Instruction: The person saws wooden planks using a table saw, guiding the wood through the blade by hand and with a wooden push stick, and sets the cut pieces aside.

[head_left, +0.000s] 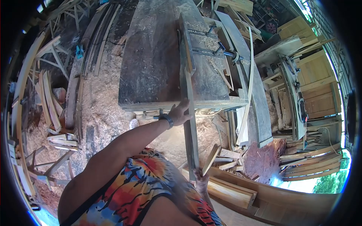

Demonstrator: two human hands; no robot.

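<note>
A long, narrow wooden plank (189,139) runs from the tabletop of a wooden work table (151,67) out over its near edge toward my body. My left hand (178,113), with a dark band at the wrist, rests against the plank's left side near that edge, its fingers spread. Low on the right, my right hand (201,177) is closed around the plank's near end. A short light piece of wood (211,159) slants up beside that hand; I cannot tell whether it is held too. On the tabletop the plank lies along an upright board (186,47).
Metal clamps (220,49) stand right of the upright board. A long wide board (260,113) and a thin curved strip (249,86) lie along the table's right side. Sawdust (105,109) covers the floor. Offcuts (230,160) and a wooden panel (279,199) lie near my right.
</note>
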